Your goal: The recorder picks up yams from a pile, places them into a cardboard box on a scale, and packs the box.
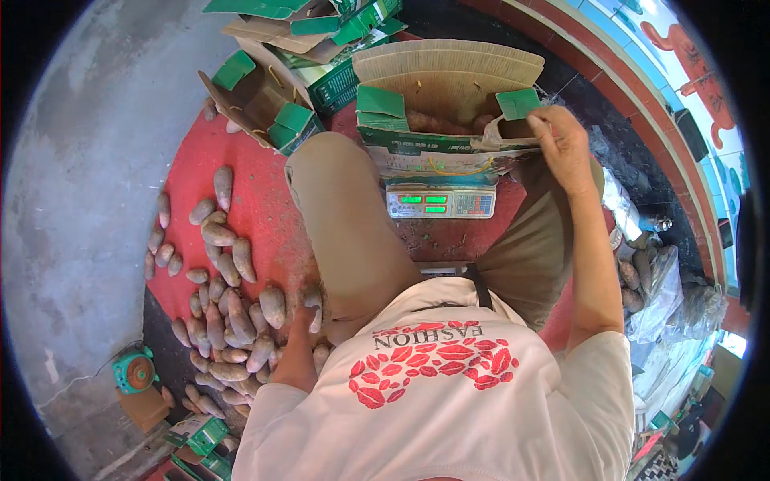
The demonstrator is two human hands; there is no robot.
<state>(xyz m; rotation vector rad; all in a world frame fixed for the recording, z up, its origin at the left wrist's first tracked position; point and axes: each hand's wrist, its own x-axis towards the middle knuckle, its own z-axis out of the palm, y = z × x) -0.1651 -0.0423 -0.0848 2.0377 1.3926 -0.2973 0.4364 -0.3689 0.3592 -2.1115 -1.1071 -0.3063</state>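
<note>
My right hand (564, 146) is at the right end of an open green-and-brown cardboard box (449, 64), its bent fingers closed at the edge of the green side flap (518, 104). Several sweet potatoes (437, 123) lie inside that box. Just below its front, a digital scale (441, 200) shows lit green digits. Down beside my left knee, my left hand (301, 319) reaches to the sweet potato pile (233, 321). A greyish, narrow sweet potato (315, 311) is against this hand, but its fingers are mostly hidden.
Another open carton (253, 100) stands left of the box, with more green cartons (321, 28) behind. A red mat (188, 160) covers the floor. Clear plastic bags (666, 293) and more sweet potatoes (630, 276) lie to the right. A teal round device (136, 370) sits at the lower left.
</note>
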